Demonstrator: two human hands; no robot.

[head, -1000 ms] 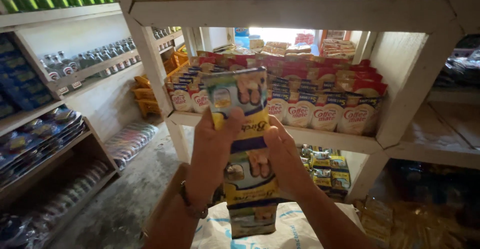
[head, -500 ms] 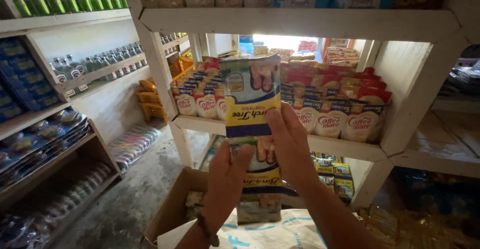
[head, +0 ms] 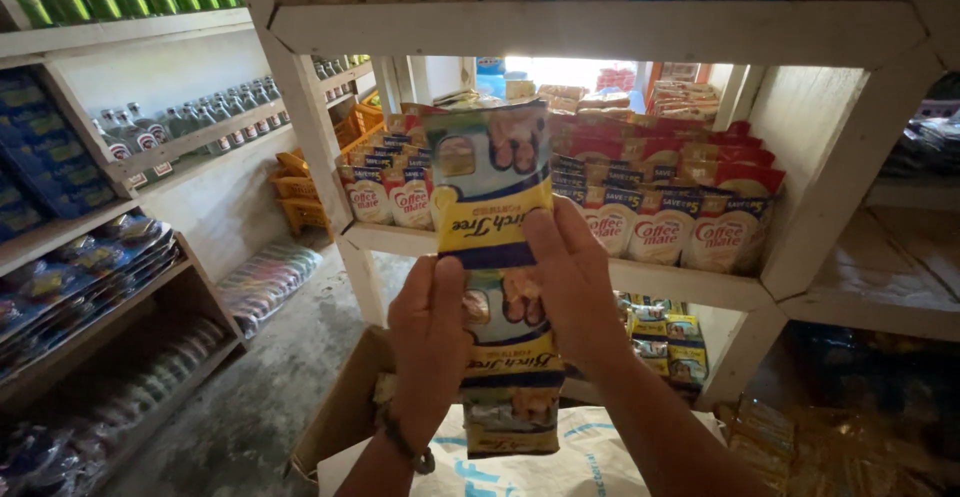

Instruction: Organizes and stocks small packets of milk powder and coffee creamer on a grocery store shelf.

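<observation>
- Head view: my left hand [head: 428, 342] and right hand [head: 572, 279] each keep a closed grip on a hanging strip of sachets [head: 495, 257], raised before the white shelf [head: 640, 277].
- Red packets [head: 660, 222] fill that shelf; a cardboard box [head: 345, 407] sits below.

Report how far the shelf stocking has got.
Done: rows of red-topped sachets already fill the white shelf. In hand: left hand and right hand hold a hanging strip of blue-and-yellow packets up before it. Left: more yellow packets sit below.
</observation>
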